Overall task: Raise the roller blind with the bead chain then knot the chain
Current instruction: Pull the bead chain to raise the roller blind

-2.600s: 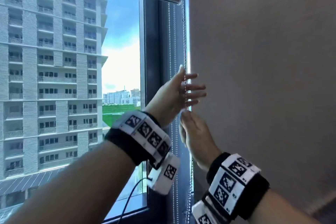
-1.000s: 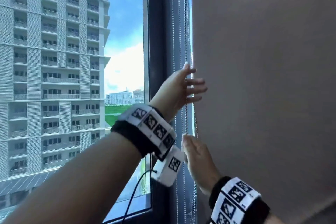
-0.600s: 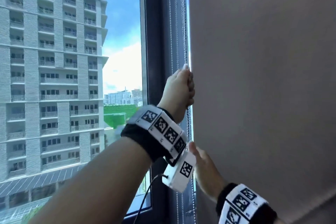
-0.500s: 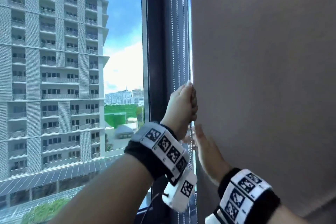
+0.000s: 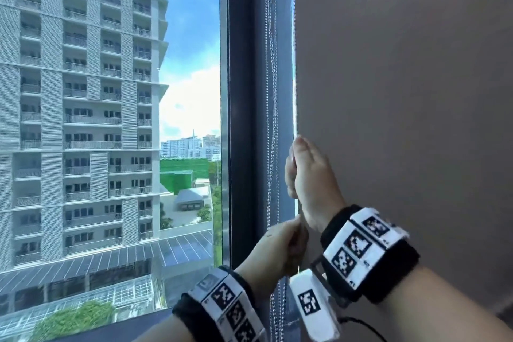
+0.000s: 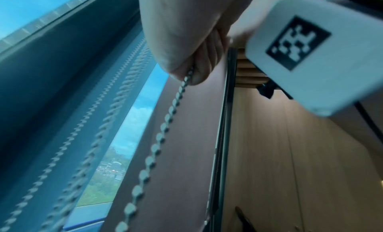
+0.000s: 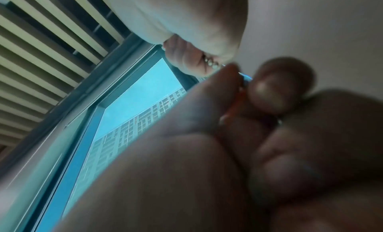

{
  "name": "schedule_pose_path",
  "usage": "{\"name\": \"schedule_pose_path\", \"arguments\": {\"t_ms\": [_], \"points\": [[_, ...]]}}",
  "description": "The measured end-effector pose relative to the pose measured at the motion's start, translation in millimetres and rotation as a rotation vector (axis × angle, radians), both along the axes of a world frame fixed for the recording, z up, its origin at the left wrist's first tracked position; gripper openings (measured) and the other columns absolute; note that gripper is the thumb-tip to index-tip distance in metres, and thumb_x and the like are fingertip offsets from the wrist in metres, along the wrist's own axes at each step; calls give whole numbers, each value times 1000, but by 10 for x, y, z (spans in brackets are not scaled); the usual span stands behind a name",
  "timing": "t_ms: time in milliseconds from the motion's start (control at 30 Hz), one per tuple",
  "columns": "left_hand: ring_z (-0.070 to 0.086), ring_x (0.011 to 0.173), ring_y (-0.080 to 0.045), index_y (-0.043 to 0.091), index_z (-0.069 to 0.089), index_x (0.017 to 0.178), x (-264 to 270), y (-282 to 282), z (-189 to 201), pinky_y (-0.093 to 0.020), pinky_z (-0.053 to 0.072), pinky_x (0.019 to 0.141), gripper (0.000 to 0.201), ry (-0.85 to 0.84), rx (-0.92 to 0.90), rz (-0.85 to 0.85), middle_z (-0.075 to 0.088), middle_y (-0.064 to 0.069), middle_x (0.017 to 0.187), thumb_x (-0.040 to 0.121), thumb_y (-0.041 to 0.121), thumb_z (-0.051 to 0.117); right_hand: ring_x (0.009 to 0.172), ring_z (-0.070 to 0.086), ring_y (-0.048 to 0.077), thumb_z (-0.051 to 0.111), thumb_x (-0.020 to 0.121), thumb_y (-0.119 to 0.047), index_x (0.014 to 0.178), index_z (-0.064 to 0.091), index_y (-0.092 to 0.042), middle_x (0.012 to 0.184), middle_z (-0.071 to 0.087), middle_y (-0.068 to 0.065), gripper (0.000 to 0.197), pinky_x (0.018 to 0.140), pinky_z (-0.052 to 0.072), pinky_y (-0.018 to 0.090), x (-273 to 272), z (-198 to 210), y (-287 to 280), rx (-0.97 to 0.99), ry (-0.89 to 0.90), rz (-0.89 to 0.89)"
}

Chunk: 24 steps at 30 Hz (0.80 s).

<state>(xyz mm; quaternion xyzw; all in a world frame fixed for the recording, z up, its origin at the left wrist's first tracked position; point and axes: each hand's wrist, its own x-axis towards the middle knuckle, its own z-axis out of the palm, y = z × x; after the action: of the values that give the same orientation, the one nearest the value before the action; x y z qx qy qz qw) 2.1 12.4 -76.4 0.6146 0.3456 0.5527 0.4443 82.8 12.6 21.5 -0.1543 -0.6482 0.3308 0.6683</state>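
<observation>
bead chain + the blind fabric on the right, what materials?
Bead chain: looks like metal, silvery with glints on each bead, though plated plastic can't be ruled out. Blind fabric: matte grey-brown woven textile, opaque, no sheen; only a thin strip of light shows at its edge.

- Head view: strong daylight enters through the window (image 5: 191, 91) at 9 o'clock; sky and tower block (image 5: 83, 91) are bright and sharp.
- The wall (image 5: 402, 91) at 3 o'clock is dim, evenly shaded, without glare.
- Straight lines bow slightly toward the edges from the wide lens.
- The wrist markers at 5 o'clock are lightly motion-smeared.
- Left wrist view: bluish cast; the bead chain (image 6: 157, 142) is fairly crisp, while the strands at 8 o'clock streak with blur.
- Right wrist view: the right hand (image 7: 228, 153) fills 5 o'clock, dark, backlit and out of focus.
</observation>
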Motion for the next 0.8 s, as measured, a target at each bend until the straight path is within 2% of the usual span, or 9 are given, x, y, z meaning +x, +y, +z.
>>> {"name": "schedule_pose_path", "arguments": {"t_ms": [67,133,233,333,433,533,633,700,800], "points": [[45,51,-14,17,61,73,-81,-31,-1,-27,34,53,44,-10,-53,-154,50,-3,60,80,57,43,40,26,12,32,101,-29,62,34,-18,51,32,0,40,39,25,25,7,-167,6,-5,-25,-26],[61,82,-22,14,68,102,-164,-1,63,-36,47,77,70,-7,-30,-182,65,-12,91,80,71,34,43,28,13,33,101,-31,63,35,-18,52,32,-1,40,43,28,28,25,-329,54,-28,-45,-32],[55,104,-32,7,60,118,-185,18,407,-45,41,93,88,-1,52,-148,58,-21,109,74,79,37,47,34,9,36,98,-34,66,44,-14,52,37,-7,38,49,33,25,37,-540,101,-33,-62,-25],[65,89,-29,10,57,112,-87,-30,884,-40,47,83,62,-32,136,-92,66,-15,93,86,62,37,41,35,-2,36,101,-23,72,53,-19,48,42,-13,34,43,30,11,13,-680,92,-68,-31,71],[66,74,-19,13,51,112,17,-102,1357,-32,47,71,38,-17,227,-43,64,-6,84,100,42,30,42,24,3,35,101,-19,69,40,-10,55,29,0,35,42,25,17,9,-810,72,-63,-71,39],[63,63,-13,14,48,113,119,-177,1709,-27,47,61,33,-80,254,-6,60,-3,79,99,41,35,47,25,7,34,102,-22,67,36,-15,55,29,-5,35,47,26,23,26,-928,72,-56,-140,-23],[40,43,-6,20,51,89,176,-151,1831,-19,28,43,30,-130,253,95,43,6,57,98,45,38,52,29,12,34,96,-31,74,37,0,60,32,4,39,48,26,24,38,-1030,83,-90,-166,7],[23,35,-6,23,40,68,198,-96,1790,-17,15,37,36,-141,266,160,31,11,45,99,42,34,56,28,19,33,90,-33,89,41,12,65,34,8,45,48,26,26,45,-1109,87,-122,-199,61],[18,34,-5,23,31,62,201,-21,1604,-16,12,35,39,-147,286,142,27,11,41,100,35,31,48,41,14,32,97,-30,108,49,14,59,43,10,49,43,38,17,105,-1173,61,-229,-266,160]]}}
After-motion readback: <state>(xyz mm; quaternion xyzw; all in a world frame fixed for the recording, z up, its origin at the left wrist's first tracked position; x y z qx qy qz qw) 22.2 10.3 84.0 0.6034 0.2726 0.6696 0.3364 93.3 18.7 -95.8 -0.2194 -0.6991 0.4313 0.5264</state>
